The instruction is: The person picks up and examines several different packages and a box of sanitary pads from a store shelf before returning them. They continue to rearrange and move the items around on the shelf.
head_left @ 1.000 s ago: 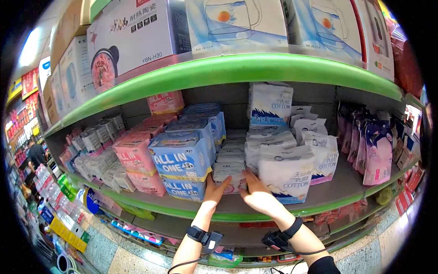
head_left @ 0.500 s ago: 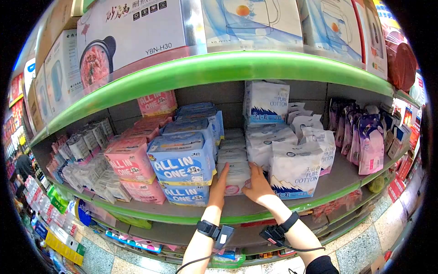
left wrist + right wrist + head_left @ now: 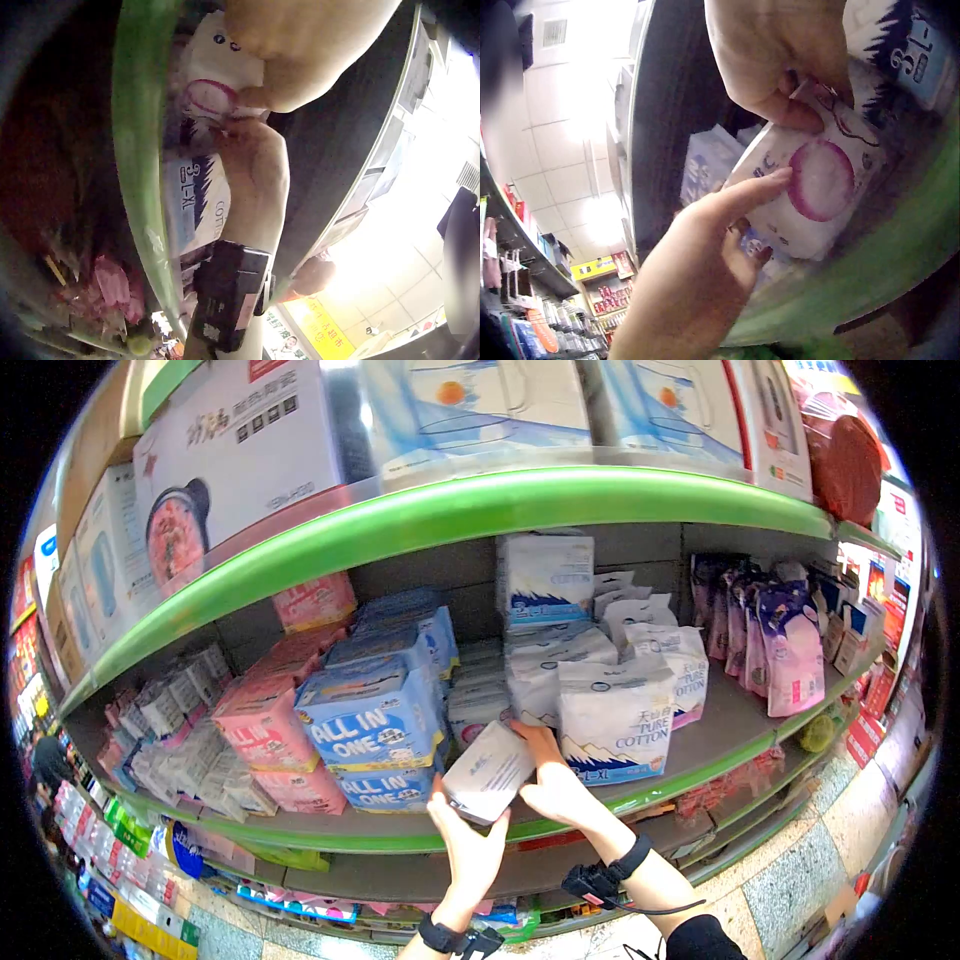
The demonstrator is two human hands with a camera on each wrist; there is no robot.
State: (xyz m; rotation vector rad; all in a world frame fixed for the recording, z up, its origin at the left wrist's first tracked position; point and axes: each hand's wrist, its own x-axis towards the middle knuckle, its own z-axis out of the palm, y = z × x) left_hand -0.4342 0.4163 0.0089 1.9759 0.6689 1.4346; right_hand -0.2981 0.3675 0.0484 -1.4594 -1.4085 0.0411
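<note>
The white packet (image 3: 488, 772) is now brought forward out of the row of matching packs (image 3: 478, 700), at whose front it is seen half a second earlier, and it is tilted at a slant between the two hands. It is held just in front of that row, near the green front edge (image 3: 350, 838) of the shelf; whether the shelf is touched by it cannot be told. By the grip of the left hand (image 3: 468, 842) the packet is held narrowly, only as wide as the thing itself, from its lower left end, and in the right wrist view the thumb is laid across the printed face beside a pink ring (image 3: 822, 180). By the grip of the right hand (image 3: 550, 775) the opposite end is held, with a corner pinched between thumb and finger. To the left of the packet, blue ALL IN ONE packs (image 3: 365, 720) are stacked, with pink packs (image 3: 265, 730) ranged beyond them. To the right, a white PURE COTTON bag (image 3: 615, 725) is stood just beside the right hand, and purple and pink pouches (image 3: 793, 655) are lined up farther along. Above, boxes printed with glass kettles (image 3: 470, 415) are carried by the upper shelf
</note>
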